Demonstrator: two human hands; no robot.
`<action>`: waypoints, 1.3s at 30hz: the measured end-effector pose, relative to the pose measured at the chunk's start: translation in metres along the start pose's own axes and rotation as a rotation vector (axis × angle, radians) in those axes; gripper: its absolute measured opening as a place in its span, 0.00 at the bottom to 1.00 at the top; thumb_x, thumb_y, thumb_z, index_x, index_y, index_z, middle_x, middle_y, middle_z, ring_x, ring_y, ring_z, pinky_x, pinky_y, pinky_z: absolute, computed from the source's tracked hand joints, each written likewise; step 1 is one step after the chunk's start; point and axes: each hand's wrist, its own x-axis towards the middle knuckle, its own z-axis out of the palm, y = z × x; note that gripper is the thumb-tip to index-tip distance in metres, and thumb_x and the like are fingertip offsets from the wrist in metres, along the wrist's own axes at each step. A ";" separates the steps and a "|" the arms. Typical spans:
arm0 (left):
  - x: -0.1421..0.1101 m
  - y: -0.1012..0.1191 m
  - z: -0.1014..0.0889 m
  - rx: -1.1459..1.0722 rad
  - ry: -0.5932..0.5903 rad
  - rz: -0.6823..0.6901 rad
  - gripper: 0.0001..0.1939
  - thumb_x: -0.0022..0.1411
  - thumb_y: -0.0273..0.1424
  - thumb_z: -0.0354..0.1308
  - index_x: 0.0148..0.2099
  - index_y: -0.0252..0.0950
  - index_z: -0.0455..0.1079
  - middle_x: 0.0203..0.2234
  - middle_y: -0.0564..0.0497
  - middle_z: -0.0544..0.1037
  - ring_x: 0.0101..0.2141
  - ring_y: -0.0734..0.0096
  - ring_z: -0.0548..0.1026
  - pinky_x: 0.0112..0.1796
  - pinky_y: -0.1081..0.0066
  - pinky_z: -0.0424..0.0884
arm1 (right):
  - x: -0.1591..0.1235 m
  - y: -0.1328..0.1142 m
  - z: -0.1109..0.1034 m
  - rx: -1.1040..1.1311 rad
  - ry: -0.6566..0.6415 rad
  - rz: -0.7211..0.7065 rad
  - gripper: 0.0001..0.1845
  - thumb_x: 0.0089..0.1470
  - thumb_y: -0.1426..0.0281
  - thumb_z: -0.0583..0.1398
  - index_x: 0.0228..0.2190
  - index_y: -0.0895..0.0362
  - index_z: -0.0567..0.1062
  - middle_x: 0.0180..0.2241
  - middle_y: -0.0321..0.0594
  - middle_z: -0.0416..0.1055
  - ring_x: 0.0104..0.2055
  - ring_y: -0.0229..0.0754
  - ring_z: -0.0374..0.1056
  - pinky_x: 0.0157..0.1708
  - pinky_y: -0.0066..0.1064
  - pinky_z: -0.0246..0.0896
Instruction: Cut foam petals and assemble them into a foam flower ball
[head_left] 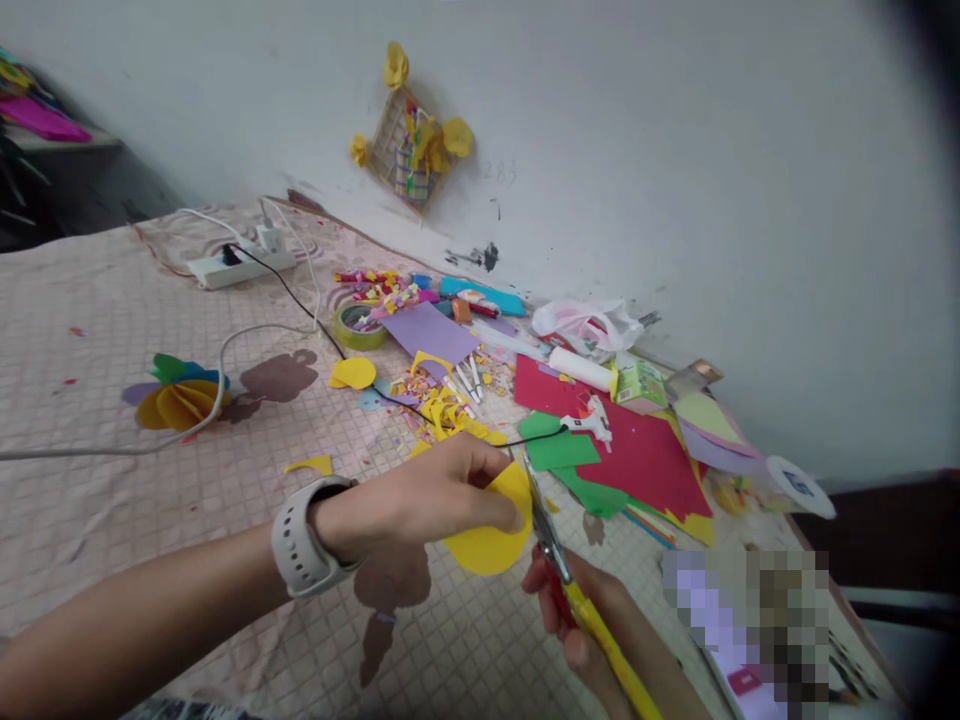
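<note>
My left hand, with a white watch on its wrist, pinches a round yellow foam piece by its left side. My right hand is closed around the handles of yellow-and-red scissors. Their blades run up along the right edge of the yellow piece. Both hands hover over a pink patterned cloth.
Red and green sheets, a white glue gun with a black cord, yellow scraps, a tape roll, a purple sheet, a folded paper flower and a power strip lie about. A wall decoration hangs behind.
</note>
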 end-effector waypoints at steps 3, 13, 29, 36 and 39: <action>0.000 -0.001 -0.001 0.036 -0.016 0.016 0.06 0.51 0.30 0.60 0.25 0.35 0.68 0.18 0.57 0.71 0.20 0.78 0.67 0.21 0.77 0.60 | -0.001 -0.007 -0.006 0.058 -0.061 0.056 0.36 0.44 0.32 0.54 0.34 0.53 0.69 0.22 0.31 0.60 0.21 0.35 0.53 0.19 0.27 0.47; 0.001 -0.002 -0.005 0.082 -0.030 0.015 0.07 0.51 0.30 0.60 0.25 0.35 0.67 0.19 0.57 0.69 0.21 0.77 0.66 0.22 0.77 0.59 | -0.002 -0.005 -0.010 0.055 -0.020 0.034 0.34 0.43 0.34 0.57 0.30 0.52 0.69 0.20 0.29 0.54 0.20 0.34 0.47 0.18 0.28 0.38; -0.004 0.003 -0.010 0.071 0.085 0.113 0.08 0.53 0.33 0.60 0.31 0.33 0.72 0.22 0.54 0.73 0.22 0.76 0.69 0.23 0.76 0.64 | -0.012 0.025 -0.026 0.305 0.076 0.158 0.31 0.49 0.38 0.56 0.23 0.54 0.76 0.21 0.41 0.66 0.21 0.42 0.62 0.18 0.31 0.58; 0.001 -0.005 0.004 0.463 0.055 0.272 0.06 0.54 0.28 0.55 0.25 0.35 0.65 0.21 0.57 0.69 0.23 0.77 0.65 0.24 0.76 0.59 | 0.013 -0.016 -0.041 0.120 0.350 -0.330 0.11 0.52 0.64 0.66 0.30 0.51 0.67 0.35 0.40 0.73 0.37 0.46 0.69 0.37 0.36 0.67; 0.002 -0.006 0.011 0.552 0.031 0.313 0.11 0.54 0.28 0.55 0.22 0.36 0.59 0.17 0.59 0.63 0.21 0.79 0.59 0.22 0.76 0.55 | 0.032 -0.034 -0.026 0.131 0.323 -0.358 0.12 0.49 0.70 0.65 0.31 0.51 0.65 0.34 0.36 0.71 0.35 0.41 0.68 0.35 0.32 0.67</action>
